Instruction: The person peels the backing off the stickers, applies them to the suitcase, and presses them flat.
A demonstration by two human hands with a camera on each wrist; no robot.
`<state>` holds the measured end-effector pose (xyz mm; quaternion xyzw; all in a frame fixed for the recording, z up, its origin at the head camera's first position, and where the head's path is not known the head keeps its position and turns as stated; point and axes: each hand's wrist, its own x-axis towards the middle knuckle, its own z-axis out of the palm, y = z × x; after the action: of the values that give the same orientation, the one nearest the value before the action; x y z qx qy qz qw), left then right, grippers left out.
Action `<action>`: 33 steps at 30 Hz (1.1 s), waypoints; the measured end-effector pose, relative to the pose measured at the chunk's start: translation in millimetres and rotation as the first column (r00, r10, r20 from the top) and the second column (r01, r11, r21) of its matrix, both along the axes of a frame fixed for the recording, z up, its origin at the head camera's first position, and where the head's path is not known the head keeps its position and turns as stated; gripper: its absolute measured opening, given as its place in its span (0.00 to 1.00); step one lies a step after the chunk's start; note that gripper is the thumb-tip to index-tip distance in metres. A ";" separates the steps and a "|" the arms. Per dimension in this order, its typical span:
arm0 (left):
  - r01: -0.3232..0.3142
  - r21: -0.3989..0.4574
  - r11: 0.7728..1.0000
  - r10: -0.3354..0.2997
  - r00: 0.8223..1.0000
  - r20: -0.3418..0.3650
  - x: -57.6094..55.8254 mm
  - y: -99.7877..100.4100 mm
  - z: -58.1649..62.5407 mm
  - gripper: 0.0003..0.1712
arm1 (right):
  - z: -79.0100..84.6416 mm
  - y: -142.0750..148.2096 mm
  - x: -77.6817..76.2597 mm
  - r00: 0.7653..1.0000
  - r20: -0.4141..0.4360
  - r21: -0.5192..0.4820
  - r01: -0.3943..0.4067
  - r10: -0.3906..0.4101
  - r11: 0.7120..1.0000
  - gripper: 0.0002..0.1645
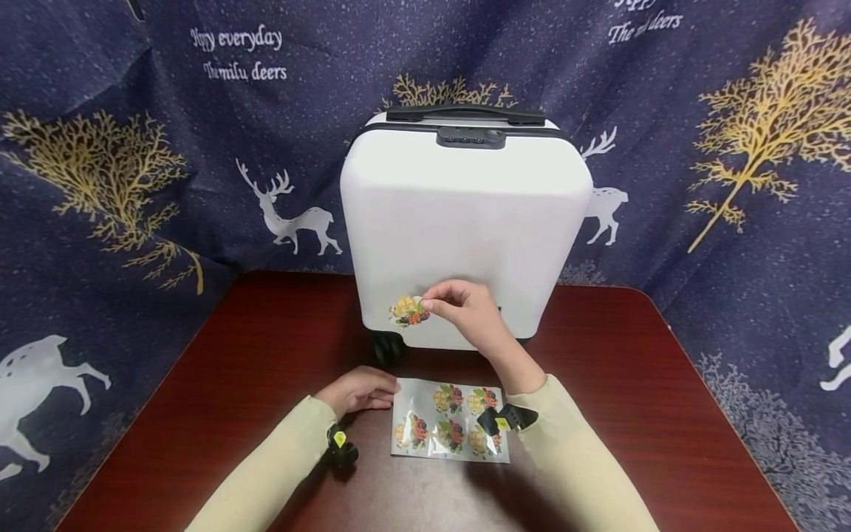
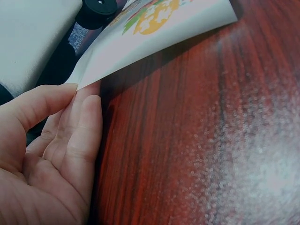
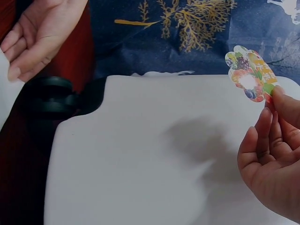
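My right hand pinches the edge of a fruit sticker between thumb and fingers, in front of the lower part of a white suitcase. In the right wrist view the sticker stands off the case's surface, and the hand's shadow falls on the white shell. Down on the table, my left hand pinches the upper left corner of a sticker sheet between thumb and fingers. Several fruit stickers show on that sheet; the right wrist covers part of it. In the left wrist view the sheet's corner is lifted.
The suitcase stands upright on the dark red wooden table, with a black wheel at its lower left and a black handle on top. Behind it hangs a blue cloth printed with deer and trees.
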<state>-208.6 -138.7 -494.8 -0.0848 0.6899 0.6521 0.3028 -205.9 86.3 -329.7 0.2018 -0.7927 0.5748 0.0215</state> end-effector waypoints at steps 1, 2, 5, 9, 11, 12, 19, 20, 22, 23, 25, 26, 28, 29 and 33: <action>0.000 -0.001 1.000 0.000 1.000 0.000 0.1 0.0 0.0 0.10 | 1.1 -0.2 -0.4 1.000 -0.004 -0.002 0.000 0.000 1.000 0.08; 0.000 -0.002 1.000 0.000 1.000 -0.001 0.1 0.1 -0.1 0.10 | 2.5 -0.5 -0.6 1.000 -0.008 -0.004 0.001 -0.001 1.000 0.08; 0.000 -0.008 1.000 0.000 1.000 -0.003 0.3 0.3 0.0 0.11 | 6.6 -1.7 -0.4 1.000 -0.010 -0.011 0.008 -0.008 1.000 0.08; 0.002 -0.011 1.000 -0.002 1.000 -0.003 0.5 0.6 0.2 0.12 | 11.2 -3.5 0.3 1.000 -0.018 -0.022 0.014 -0.015 1.000 0.08; 0.004 -0.012 1.000 -0.004 1.000 -0.002 0.4 0.8 0.1 0.12 | 13.1 -4.2 0.6 1.000 -0.022 -0.027 0.017 -0.017 0.999 0.08; 0.004 -0.011 1.000 -0.004 1.000 -0.003 0.5 0.9 0.2 0.12 | 13.6 -4.6 0.3 1.000 -0.025 -0.032 0.018 -0.019 0.999 0.08; 0.001 -0.008 1.000 -0.001 1.000 -0.004 -0.2 0.8 0.5 0.13 | 21.3 -6.8 0.7 0.999 -0.032 -0.091 0.040 -0.043 0.995 0.09; 0.001 -0.006 1.000 -0.001 1.000 -0.003 -0.3 0.7 0.4 0.13 | 22.2 -7.0 0.6 0.998 -0.031 -0.097 0.045 -0.048 0.994 0.09; 0.001 -0.006 1.000 -0.001 1.000 -0.004 -0.3 0.4 0.3 0.13 | 24.5 -7.5 0.6 0.998 -0.028 -0.106 0.052 -0.056 0.993 0.08; 0.002 -0.007 1.000 -0.002 1.000 -0.004 -0.2 0.3 0.2 0.13 | 25.7 -7.9 0.7 0.998 -0.030 -0.108 0.056 -0.060 0.993 0.08; 0.002 -0.007 1.000 -0.002 1.000 -0.006 0.0 0.0 -0.1 0.13 | 28.3 -8.9 1.1 0.997 -0.034 -0.113 0.065 -0.069 0.991 0.08; 0.003 -0.007 1.000 -0.003 1.000 -0.007 0.1 -0.1 -0.1 0.13 | 29.6 -9.4 1.3 0.997 -0.038 -0.116 0.069 -0.073 0.991 0.08; 0.007 -0.009 1.000 -0.007 1.000 -0.011 0.5 -0.3 -0.1 0.14 | 32.1 -10.5 1.8 0.996 -0.045 -0.122 0.077 -0.082 0.990 0.08; 0.008 -0.009 1.000 -0.008 1.000 -0.013 0.7 -0.3 0.1 0.14 | 33.2 -11.0 2.0 0.995 -0.051 -0.125 0.078 -0.085 0.989 0.08; 0.013 -0.007 1.000 -0.014 1.000 -0.018 1.1 -0.4 0.1 0.14 | 36.4 -13.4 2.5 0.994 -0.063 -0.147 0.078 -0.088 0.986 0.08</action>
<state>-207.6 -139.1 -494.7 -0.0751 0.6953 0.6486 0.3005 -203.4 72.9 -293.3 0.1864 -0.7557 0.6218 0.0875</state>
